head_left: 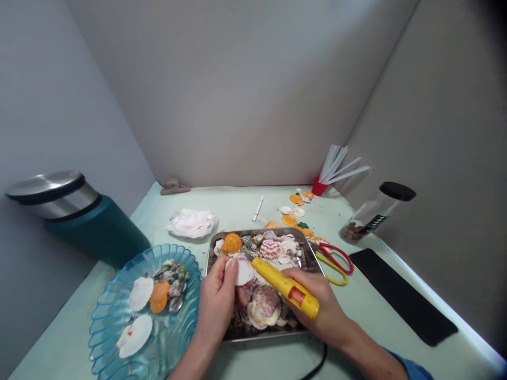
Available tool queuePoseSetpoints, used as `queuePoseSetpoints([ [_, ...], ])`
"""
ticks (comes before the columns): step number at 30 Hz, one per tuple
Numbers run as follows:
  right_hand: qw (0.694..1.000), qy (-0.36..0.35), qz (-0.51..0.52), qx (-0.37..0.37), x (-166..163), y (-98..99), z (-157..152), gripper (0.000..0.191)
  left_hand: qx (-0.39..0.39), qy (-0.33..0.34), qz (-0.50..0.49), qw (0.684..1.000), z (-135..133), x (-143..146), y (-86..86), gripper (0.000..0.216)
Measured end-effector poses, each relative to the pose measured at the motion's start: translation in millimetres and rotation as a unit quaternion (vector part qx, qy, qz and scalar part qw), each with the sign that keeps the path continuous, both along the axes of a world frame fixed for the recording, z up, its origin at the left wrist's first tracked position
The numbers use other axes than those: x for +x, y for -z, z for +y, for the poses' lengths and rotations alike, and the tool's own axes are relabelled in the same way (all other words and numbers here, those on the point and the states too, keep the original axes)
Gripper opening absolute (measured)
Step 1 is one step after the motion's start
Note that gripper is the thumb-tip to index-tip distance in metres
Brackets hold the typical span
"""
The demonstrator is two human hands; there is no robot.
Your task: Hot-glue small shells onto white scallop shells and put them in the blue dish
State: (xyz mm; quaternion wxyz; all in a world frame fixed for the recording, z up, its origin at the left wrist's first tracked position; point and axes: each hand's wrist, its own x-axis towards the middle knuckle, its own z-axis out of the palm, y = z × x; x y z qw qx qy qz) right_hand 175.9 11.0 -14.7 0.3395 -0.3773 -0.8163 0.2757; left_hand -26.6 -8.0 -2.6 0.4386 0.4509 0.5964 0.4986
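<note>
Between the fingertips of my left hand (pixel 219 285), a white seashell (pixel 243 272) is pinched over the tray. My right hand (pixel 317 298) is wrapped round a yellow pen-shaped tool (pixel 277 278) with a reddish window in its side. Its narrow dark tip points at the shell's upper edge; whether the two touch I cannot tell. Beneath both hands lies a metal tray (pixel 269 336) full of shells, among them an orange scallop shell (pixel 232 243) and a large brownish-white shell (pixel 265 306).
Left stands a blue scalloped dish (pixel 106 311) with shells and stones, near a teal bottle (pixel 95 227). A plastic bag (pixel 191 222) and marker (pixel 258 208) lie behind the tray. Right are scissors (pixel 336 264), a black strip (pixel 400 295), a jar (pixel 368 214) and a red cup (pixel 319 186) of sticks.
</note>
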Motion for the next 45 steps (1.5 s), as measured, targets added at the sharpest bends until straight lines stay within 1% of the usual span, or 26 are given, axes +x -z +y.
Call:
queuePoseSetpoints([
  [6,1.000,-0.001,0.007,-0.009,-1.3,-1.2,0.2,0.013,0.000,0.014,0.002,1.000,-1.8,1.1,-0.1,0.033],
  [12,1.000,0.010,0.019,0.005,-2.5,-3.7,0.0,0.012,-0.008,0.034,0.000,0.999,-0.6,2.5,1.9,0.032],
  [21,1.000,-0.018,0.017,-0.010,0.3,-1.1,0.2,0.012,-0.008,0.028,0.020,0.999,-0.1,1.9,0.6,0.032],
  [32,1.000,-0.020,0.023,-0.003,-1.8,-5.1,-0.2,0.013,-0.008,0.029,-0.001,1.000,-2.7,3.7,-1.4,0.030],
  [38,1.000,-0.002,0.020,-0.008,-1.1,-3.5,0.2,0.014,-0.006,0.030,0.006,1.000,-2.7,2.4,0.4,0.032],
  [45,1.000,-0.007,0.022,-0.020,-1.2,-0.9,0.5,0.015,-0.009,0.036,0.005,0.999,-2.0,2.9,2.5,0.032],
])
